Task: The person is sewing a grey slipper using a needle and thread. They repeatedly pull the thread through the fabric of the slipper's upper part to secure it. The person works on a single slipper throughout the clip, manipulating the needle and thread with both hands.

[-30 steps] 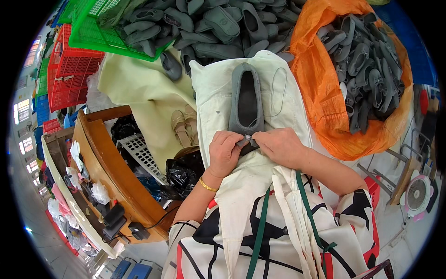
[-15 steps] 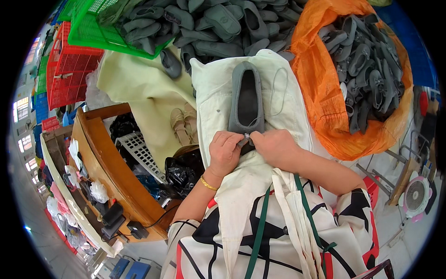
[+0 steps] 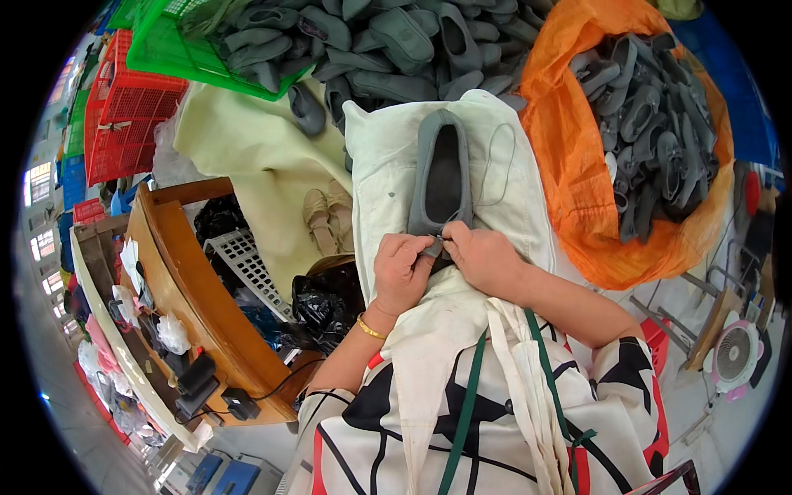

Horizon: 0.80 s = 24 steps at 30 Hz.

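Head view looks down on a grey shoe (image 3: 443, 175) lying sole-down on a white cloth (image 3: 375, 157) spread over the person's lap, its opening up and its heel toward the hands. The left hand (image 3: 401, 271) is curled nearly closed, thumb and fingertips pinching the heel edge of the shoe. The right hand (image 3: 483, 260) is closed the same way, just beside the left, its fingertips on the same heel edge, so both hands grip the shoe at one spot and touch each other there. A thin dark thread (image 3: 501, 165) loops on the cloth just beyond the right hand, beside the shoe. A gold bracelet (image 3: 370, 328) sits on the left wrist.

Beyond the hands, past the toe of the shoe, lies a heap of grey shoes (image 3: 388, 37), partly in a green crate (image 3: 177, 51). To the right of the right hand an orange sack (image 3: 577, 140) holds more grey shoes (image 3: 652, 124). To the left of the left hand a pale yellow cloth (image 3: 247, 157) carries a pair of tan sandals (image 3: 326, 216); nearer the left hand sits a black plastic bag (image 3: 322, 305) and a white grid tray (image 3: 247, 264). Farther left stands a wooden desk (image 3: 186, 272) with small dark items on it, and beyond it a red crate (image 3: 128, 115). Well off to the right, low down, a small white fan (image 3: 734, 355) stands on the floor.
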Each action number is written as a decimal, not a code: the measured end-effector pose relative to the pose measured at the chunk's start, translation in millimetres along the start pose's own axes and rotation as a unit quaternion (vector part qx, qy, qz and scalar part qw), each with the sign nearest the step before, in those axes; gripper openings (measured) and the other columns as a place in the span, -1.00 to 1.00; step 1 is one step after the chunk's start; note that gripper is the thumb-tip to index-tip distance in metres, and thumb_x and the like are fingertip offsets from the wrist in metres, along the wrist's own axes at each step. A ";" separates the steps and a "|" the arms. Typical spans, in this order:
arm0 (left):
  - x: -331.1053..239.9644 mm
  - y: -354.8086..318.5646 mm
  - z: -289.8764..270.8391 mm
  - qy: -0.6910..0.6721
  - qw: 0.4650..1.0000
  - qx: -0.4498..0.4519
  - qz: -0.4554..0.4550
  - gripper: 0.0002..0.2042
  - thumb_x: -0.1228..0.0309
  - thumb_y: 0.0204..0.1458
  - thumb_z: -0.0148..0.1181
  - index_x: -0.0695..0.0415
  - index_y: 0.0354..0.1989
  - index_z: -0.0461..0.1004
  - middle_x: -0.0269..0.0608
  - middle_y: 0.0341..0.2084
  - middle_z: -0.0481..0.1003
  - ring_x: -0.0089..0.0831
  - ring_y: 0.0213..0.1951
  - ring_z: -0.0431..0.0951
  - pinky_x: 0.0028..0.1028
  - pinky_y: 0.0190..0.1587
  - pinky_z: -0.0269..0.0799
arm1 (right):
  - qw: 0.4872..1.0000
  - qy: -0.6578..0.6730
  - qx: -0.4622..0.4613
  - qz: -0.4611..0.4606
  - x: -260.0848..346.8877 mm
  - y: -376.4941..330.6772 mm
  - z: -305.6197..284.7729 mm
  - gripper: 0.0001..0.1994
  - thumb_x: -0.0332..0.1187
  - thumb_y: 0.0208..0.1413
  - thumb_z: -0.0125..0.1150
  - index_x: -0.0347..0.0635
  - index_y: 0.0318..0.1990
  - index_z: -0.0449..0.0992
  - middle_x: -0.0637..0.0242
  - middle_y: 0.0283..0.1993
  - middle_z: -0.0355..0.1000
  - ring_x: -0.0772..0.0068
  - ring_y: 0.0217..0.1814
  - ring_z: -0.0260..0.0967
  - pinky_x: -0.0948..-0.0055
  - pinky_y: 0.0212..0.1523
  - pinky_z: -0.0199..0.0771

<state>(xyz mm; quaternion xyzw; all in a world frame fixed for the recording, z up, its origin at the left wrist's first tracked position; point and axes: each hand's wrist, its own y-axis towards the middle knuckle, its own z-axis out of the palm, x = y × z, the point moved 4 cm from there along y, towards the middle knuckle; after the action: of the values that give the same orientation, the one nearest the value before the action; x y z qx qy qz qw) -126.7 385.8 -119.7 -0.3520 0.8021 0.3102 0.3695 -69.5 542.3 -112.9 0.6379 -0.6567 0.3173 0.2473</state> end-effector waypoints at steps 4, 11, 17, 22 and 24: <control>-1.0 1.0 1.0 -0.027 1.000 0.000 0.013 -0.70 0.66 -0.21 0.33 0.13 -0.23 0.59 -0.21 -0.38 0.52 -0.18 -0.33 0.47 -0.32 -0.28 0.40 | 0.990 0.117 0.002 0.079 1.8 7.6 0.1 -0.87 -0.35 0.32 -0.03 -0.22 -0.12 0.31 -0.03 -0.43 0.49 -0.12 -0.36 0.48 0.02 -0.36 0.44; -6.2 -1.8 -0.8 0.035 0.993 0.002 0.111 -0.66 0.66 -0.28 0.32 0.12 -0.24 0.60 -0.26 -0.42 0.46 -0.21 -0.35 0.46 -0.31 -0.30 0.40 | 0.994 0.096 0.030 0.044 0.8 19.2 -28.6 -0.88 -0.35 0.24 0.11 -0.16 -0.15 0.46 0.13 -0.33 0.50 0.03 -0.33 0.46 0.19 -0.31 0.44; -10.4 0.3 -0.5 0.098 0.976 -0.020 0.195 -0.66 0.63 -0.30 0.32 0.13 -0.23 0.60 -0.31 -0.37 0.46 -0.27 -0.33 0.45 -0.33 -0.31 0.41 | 0.995 0.082 0.053 -0.009 7.2 38.0 -33.0 -0.89 -0.35 0.17 0.18 -0.15 -0.22 0.55 0.20 -0.34 0.45 0.09 -0.31 0.43 0.26 -0.31 0.43; -9.7 0.5 0.4 0.093 0.977 -0.008 0.191 -0.67 0.64 -0.29 0.33 0.14 -0.24 0.60 -0.28 -0.37 0.47 -0.26 -0.34 0.46 -0.33 -0.30 0.41 | 0.999 0.029 0.022 -0.008 12.9 46.8 -11.3 -0.89 -0.36 0.16 0.21 -0.20 -0.26 0.49 0.21 -0.34 0.41 0.09 -0.31 0.41 0.32 -0.32 0.42; -5.9 -1.5 3.4 0.075 0.979 -0.004 0.188 -0.67 0.67 -0.29 0.33 0.16 -0.25 0.60 -0.25 -0.38 0.49 -0.23 -0.34 0.45 -0.33 -0.30 0.40 | 0.992 0.098 -0.076 -0.025 24.1 56.9 -19.1 -0.88 -0.37 0.18 0.20 -0.22 -0.30 0.44 0.21 -0.34 0.38 0.10 -0.32 0.40 0.33 -0.33 0.42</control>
<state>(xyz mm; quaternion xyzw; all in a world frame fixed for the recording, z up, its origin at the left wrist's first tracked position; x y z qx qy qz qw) -121.4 389.5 -117.1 -0.2187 0.8781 0.3498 0.2425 -129.2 539.0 -88.1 0.5993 -0.6351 0.3214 0.3664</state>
